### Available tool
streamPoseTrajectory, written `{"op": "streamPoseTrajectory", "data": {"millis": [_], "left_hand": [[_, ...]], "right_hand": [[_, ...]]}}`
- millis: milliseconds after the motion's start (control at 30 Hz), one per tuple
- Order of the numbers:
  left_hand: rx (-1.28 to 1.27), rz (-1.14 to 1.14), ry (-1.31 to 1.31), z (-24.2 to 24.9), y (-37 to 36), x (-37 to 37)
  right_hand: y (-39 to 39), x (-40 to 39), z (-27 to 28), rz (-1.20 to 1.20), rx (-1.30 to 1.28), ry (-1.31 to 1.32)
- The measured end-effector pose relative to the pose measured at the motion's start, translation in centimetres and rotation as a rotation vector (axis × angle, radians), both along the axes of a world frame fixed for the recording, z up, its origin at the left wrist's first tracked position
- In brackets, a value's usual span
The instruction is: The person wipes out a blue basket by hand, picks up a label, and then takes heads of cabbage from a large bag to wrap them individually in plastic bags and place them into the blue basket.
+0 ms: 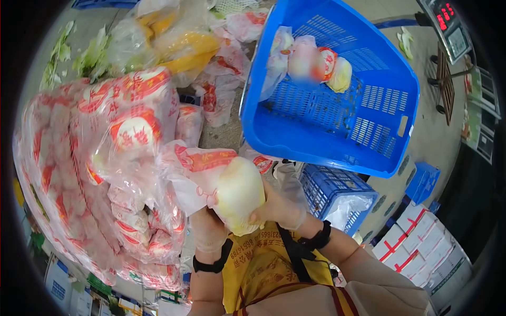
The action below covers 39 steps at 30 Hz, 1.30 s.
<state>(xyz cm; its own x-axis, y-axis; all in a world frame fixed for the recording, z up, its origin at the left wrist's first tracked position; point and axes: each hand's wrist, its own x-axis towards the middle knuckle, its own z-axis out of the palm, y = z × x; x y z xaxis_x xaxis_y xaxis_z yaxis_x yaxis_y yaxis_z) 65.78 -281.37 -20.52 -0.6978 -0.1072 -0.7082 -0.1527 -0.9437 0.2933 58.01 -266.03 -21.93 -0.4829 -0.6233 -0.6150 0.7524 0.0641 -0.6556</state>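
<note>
A pale yellow-green napa cabbage (240,195) is held in front of the apron, partly inside a white and red printed plastic bag (197,160). My right hand (282,206) curls round its right side. Under the cabbage's lower left, my left hand (207,227) is closed against it and the bag; some of its fingers are hidden. Just left of the hands bulges a large clear sack (126,174), packed with red and white wrapped bundles. Beyond the hands, a blue plastic crate (329,158) contains a few wrapped cabbages (308,60).
A smaller blue crate (337,184) with clear plastic stands below the big one. Loose leaves (95,52) and plastic wrapping (174,45) lie at upper left. White cartons with red tape (408,231) are stacked at right. A scale display (448,26) glows at upper right.
</note>
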Motion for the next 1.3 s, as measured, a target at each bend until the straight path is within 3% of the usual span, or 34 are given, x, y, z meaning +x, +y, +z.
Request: {"op": "streamPoseTrajectory", "data": {"millis": [33, 100, 133, 200, 233, 300, 333, 367, 467, 500, 567, 633, 700, 767, 800, 867, 900, 967, 1067, 1133, 1167, 1200, 1233, 1267, 1300], "left_hand": [[-0.003, -0.008, 0.0, 0.3, 0.7, -1.0], [-0.373, 0.007, -0.162, 0.9, 1.9, -2.7], [-0.382, 0.002, -0.162, 1.5, 2.5, -4.2], [-0.181, 0.34, 0.109, 2.5, 3.8, -7.2], [-0.18, 0.335, 0.113, 2.5, 4.1, -7.6], [0.238, 0.461, 0.036, 2.5, 3.7, -7.7], [0.238, 0.455, 0.038, 2.3, 3.1, -7.3], [-0.296, 0.19, 0.013, 2.0, 2.3, -6.1], [-1.851, -0.683, -0.058, 0.5, 0.1, -2.4], [-1.853, -0.681, -0.052, 0.2, -0.1, -2.1], [-0.473, 0.142, -0.303, -0.6, -0.6, -1.4], [-0.91, -1.155, -0.418, -13.9, -5.8, 12.6], [-1.179, -2.55, -0.446, -11.7, 0.7, 8.8], [-1.734, -1.853, 0.049, -11.5, 2.9, 9.3], [-1.734, -1.852, 0.025, -11.8, 3.9, 8.5], [-1.56, -1.532, -0.266, -12.5, 5.4, 6.3], [-1.556, -1.529, -0.29, -12.3, 5.6, 5.5], [-1.385, -1.244, -0.295, -10.9, 5.3, 4.7], [-1.364, -1.193, -0.369, -10.3, 3.5, 6.9], [-1.308, -1.127, -0.438, -9.6, 1.7, 8.4], [-1.339, -1.091, -0.533, -8.9, 0.8, 8.8], [-1.339, -1.002, -0.531, -8.1, 0.1, 8.6], [-1.343, -0.913, -0.517, -7.0, -1.2, 8.8], [-1.366, -0.875, -0.578, -5.9, -2.8, 9.1], [-1.341, -0.72, -0.647, -5.0, -4.2, 9.3]], "right_hand": [[0.7, -1.1, -0.4, 0.019, -0.104, -0.201], [3.3, -2.4, -2.2, 0.009, -0.199, -0.357], [4.5, -3.2, -2.7, 0.013, -0.289, -0.499], [7.2, -4.8, -2.2, -0.049, -0.222, -0.619], [8.7, -5.7, -2.0, -0.108, -0.148, -0.736], [11.2, -6.9, -1.8, -0.129, -0.205, -0.741], [11.8, -7.1, -1.4, -0.242, -0.246, -0.598], [12.3, -7.5, -1.0, -0.352, -0.284, -0.453], [13.2, -11.5, -1.4, -0.336, -0.461, -0.456], [13.5, -13.0, -1.8, -0.325, -0.549, -0.459], [17.8, -14.6, -6.6, -0.339, -0.471, -0.399], [19.5, -17.6, -9.6, -0.3, -0.427, -0.364], [18.3, -21.0, -12.1, -0.197, -0.071, -0.311], [15.2, -22.2, -15.8, -0.166, -0.078, -0.247], [13.5, -22.2, -18.0, -0.146, -0.072, -0.186], [10.6, -21.6, -22.8, -0.185, -0.055, -0.203], [9.3, -21.1, -25.3, -0.239, -0.029, -0.216], [7.1, -19.6, -29.5, -0.284, 0.004, -0.186], [4.7, -17.2, -31.6, -0.26, 0.182, 0.026], [4.2, -17.2, -31.6, 0.053, 0.434, 0.124], [5.4, -17.6, -34.6, 0.268, 0.584, 0.111], [6.1, -18.2, -32.5, 0.27, 0.288, -0.068], [5.6, -19.6, -32.3, 0.413, 0.288, 0.029], [8.5, -21.1, -35.1, 0.405, 0.242, 0.013], [4.8, -21.7, -24.2, 0.486, 0.603, 0.239]]}}
